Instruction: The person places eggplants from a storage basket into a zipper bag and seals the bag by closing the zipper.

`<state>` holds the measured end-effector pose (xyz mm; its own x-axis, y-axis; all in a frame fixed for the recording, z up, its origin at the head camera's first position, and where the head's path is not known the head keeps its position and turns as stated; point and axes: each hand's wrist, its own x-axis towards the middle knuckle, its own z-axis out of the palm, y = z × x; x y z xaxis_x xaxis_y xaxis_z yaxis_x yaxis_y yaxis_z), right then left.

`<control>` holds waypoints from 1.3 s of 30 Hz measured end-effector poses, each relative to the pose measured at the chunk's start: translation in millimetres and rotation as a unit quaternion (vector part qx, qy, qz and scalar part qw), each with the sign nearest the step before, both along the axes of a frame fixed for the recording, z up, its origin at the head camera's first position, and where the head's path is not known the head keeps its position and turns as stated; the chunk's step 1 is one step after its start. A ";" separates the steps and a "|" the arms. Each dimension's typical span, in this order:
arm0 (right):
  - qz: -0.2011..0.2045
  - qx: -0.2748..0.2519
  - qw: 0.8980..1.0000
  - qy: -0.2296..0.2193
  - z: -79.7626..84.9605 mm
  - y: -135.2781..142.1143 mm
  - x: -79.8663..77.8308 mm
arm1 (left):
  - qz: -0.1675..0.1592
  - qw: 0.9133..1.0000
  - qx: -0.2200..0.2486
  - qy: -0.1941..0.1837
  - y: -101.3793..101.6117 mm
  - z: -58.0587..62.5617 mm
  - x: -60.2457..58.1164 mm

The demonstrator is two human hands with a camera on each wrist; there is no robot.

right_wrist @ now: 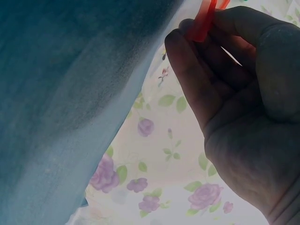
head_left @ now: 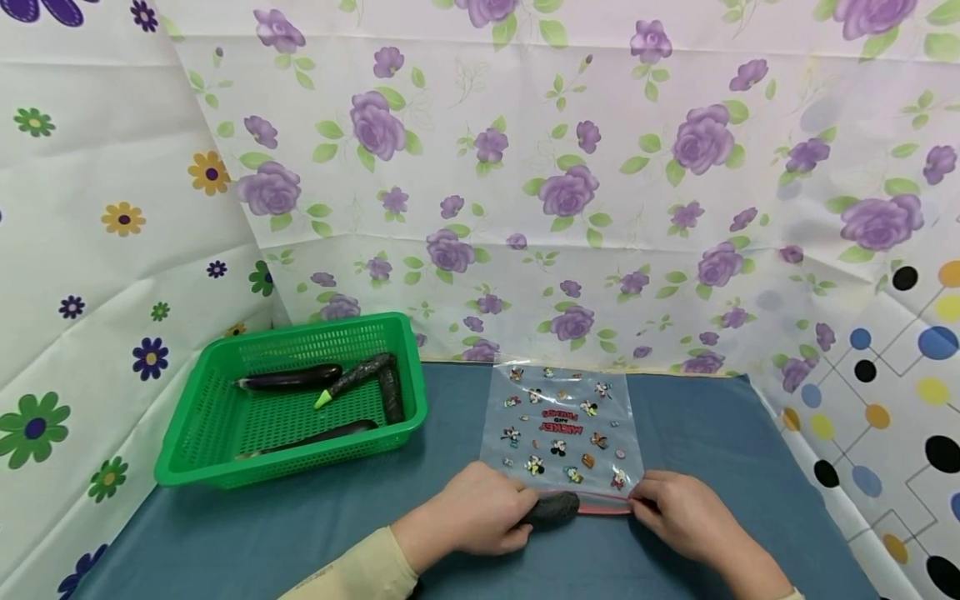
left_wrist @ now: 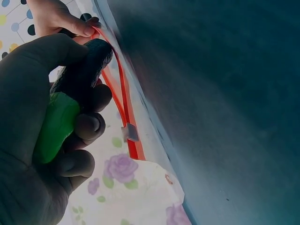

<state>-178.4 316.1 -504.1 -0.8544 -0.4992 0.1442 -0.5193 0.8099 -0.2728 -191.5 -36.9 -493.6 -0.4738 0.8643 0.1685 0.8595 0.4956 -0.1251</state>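
My left hand (head_left: 485, 510) grips a dark eggplant (head_left: 553, 508) whose green cap (left_wrist: 56, 126) lies against the palm in the left wrist view. The eggplant's blunt dark end is at the mouth of a clear zip bag (head_left: 558, 425) printed with cartoon figures. At the bag's right corner, my right hand (head_left: 686, 512) pinches the red zip edge (right_wrist: 204, 21) between thumb and fingers. A gap shows between the two red strips, and a pale slider (left_wrist: 130, 132) sits near the bag's left end. The bag lies flat on the blue cloth.
To the left stands a green plastic basket (head_left: 191, 442) with several dark eggplants (head_left: 292, 377) in it. Blue cloth (head_left: 697, 433) covers the table. Flower-print sheets (head_left: 465, 192) hang behind and at the left, and a dotted sheet (head_left: 900, 450) hangs at the right.
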 end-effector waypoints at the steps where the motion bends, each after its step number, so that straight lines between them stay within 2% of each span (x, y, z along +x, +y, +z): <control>1: 0.001 -0.001 1.000 -0.002 0.0 0.1 -0.1 | 0.001 1.000 0.000 -0.001 -0.3 -0.5 -0.4; 7: 0.008 -0.008 1.000 -0.001 -0.7 1.3 -1.1 | 0.012 1.000 -0.012 -0.011 -3.3 1.2 0.0; 22: 0.004 -0.005 1.000 -0.007 -0.3 1.1 -0.1 | 0.030 0.999 -0.024 -0.004 -6.7 1.8 0.8; 33: 0.013 -0.013 1.000 -0.002 -0.9 1.6 -0.7 | 0.075 0.996 -0.045 -0.015 -6.4 4.4 3.9; 39: 0.016 -0.017 1.000 0.001 -1.2 1.2 -0.3 | 0.100 0.994 -0.042 -0.016 -5.2 7.0 4.5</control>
